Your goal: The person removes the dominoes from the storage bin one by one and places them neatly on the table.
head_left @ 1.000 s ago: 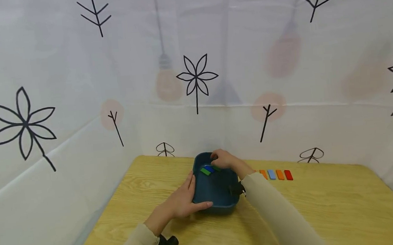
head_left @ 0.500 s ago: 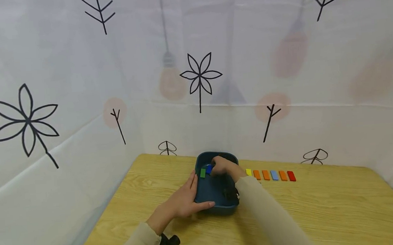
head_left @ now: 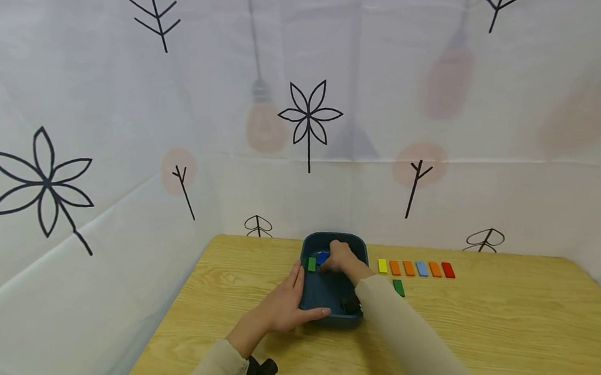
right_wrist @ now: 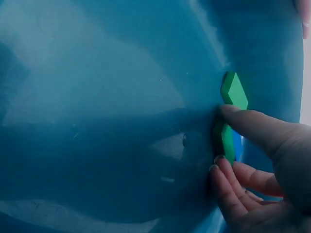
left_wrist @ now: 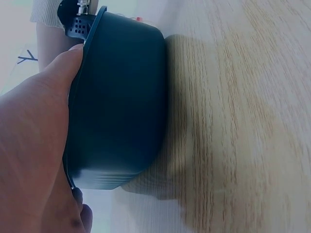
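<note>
A dark blue-green plastic bin stands on the table. My left hand rests on its near left corner, fingers straight along the left side, thumb along the front rim. Inside the bin, toward its far end, is my right hand. In the right wrist view its thumb and fingertips pinch a green slant-ended tile by its ends. Another green tile lies just beyond the thumb. A blue tile shows partly behind the pinched one, the rest of it hidden.
Right of the bin runs a row of tiles: yellow, several orange, light blue and red. A green tile lies in front of the row. A white printed curtain hangs behind the wooden table.
My right hand has moved from the bin's far rim down among the tiles. The green and blue tiles inside have turned. My right forearm has shifted left, uncovering the yellow and green tiles outside.
</note>
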A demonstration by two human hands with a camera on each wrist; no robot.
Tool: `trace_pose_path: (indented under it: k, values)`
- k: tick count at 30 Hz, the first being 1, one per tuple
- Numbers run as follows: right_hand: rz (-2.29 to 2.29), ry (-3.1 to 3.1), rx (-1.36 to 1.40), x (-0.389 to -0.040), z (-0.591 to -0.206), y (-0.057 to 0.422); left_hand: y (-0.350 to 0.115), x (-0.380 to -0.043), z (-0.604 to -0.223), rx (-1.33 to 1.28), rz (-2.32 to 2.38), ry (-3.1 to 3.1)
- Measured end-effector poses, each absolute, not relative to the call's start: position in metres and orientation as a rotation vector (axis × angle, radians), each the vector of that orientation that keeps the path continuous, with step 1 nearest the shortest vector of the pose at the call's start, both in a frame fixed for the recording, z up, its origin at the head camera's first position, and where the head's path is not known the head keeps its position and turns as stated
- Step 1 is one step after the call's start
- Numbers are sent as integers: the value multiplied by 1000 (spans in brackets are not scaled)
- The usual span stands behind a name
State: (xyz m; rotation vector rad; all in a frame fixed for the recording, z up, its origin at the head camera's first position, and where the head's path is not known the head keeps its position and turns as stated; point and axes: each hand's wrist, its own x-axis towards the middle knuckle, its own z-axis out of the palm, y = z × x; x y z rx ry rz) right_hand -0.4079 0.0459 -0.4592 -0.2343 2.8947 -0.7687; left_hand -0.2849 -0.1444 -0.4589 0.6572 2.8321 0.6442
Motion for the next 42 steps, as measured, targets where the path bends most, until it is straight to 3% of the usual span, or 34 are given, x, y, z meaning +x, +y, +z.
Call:
trace_pose_path:
  k: [12, 28, 42]
  values:
    - [-670, 2828, -352, -405, -440, 53, -144, -283, -459, 651, 665, 2824]
    - [-835, 2833, -773, -371, -397, 78, -142, -282, -459, 650, 633, 2831]
    - [-1160, 2786, -951, -335, -405, 122, -141, -281, -462, 618, 627, 2845]
